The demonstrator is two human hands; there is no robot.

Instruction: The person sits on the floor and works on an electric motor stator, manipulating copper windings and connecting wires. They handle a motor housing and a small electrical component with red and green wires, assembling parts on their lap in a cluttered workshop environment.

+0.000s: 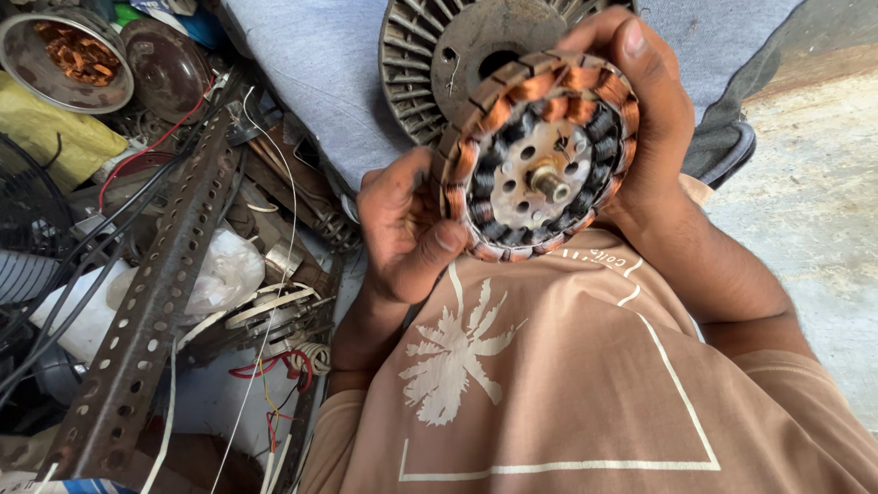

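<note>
The person holds a round copper-wound stator [540, 155] above the lap, its short shaft [551, 183] pointing up toward the camera. The left hand [402, 229] clamps its lower-left rim, the right hand [645, 110] its upper-right rim.

I see my left hand [402, 229] raised before my chest, fingers curled and thumb pressed forward in a closed grip. My right hand [645, 110] is raised opposite, fingers wrapped over from above, forearm angled down.
</note>
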